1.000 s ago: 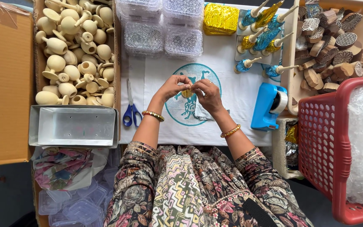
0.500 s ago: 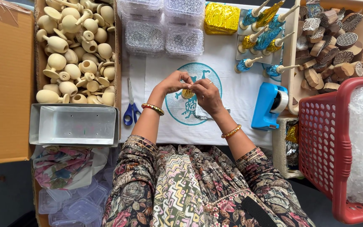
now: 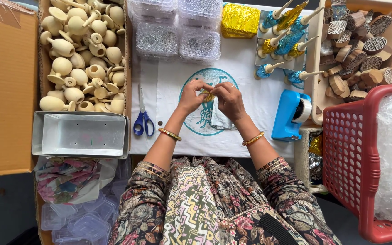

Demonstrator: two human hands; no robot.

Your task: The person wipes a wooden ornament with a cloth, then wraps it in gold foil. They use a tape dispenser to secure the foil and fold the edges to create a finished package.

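- the left hand (image 3: 190, 96) and the right hand (image 3: 229, 100) meet over the middle of a white cloth (image 3: 169, 86) with a teal round print; their fingertips pinch together around a small gold foil piece (image 3: 208, 95), held just above the cloth.
- both hands are closed in a fingertip pinch on that gold piece — most of it is hidden by the fingers, so its shape cannot be told.
- each wrist wears a gold bangle, and the sleeves are dark with a flower pattern.
- blue-handled scissors (image 3: 142, 119) lie on the cloth to the left of the left forearm, blades pointing away from the person.
- a blue tape dispenser (image 3: 291, 115) stands on the cloth to the right of the right hand.
- at far left a cardboard box holds pale wooden spinning-top shapes (image 3: 80, 54); just below it sits a shallow metal tray (image 3: 80, 135).
- clear plastic boxes (image 3: 175, 27) sit at the top edge of the cloth, with a gold foil packet (image 3: 240, 20) beside them.
- foil-wrapped tops (image 3: 284, 38) in blue and gold lie to the upper right on the cloth.
- a beige tray of carved wooden stamps (image 3: 357, 50) stands further right, and below it a red plastic basket (image 3: 348, 149) holds bubble wrap.
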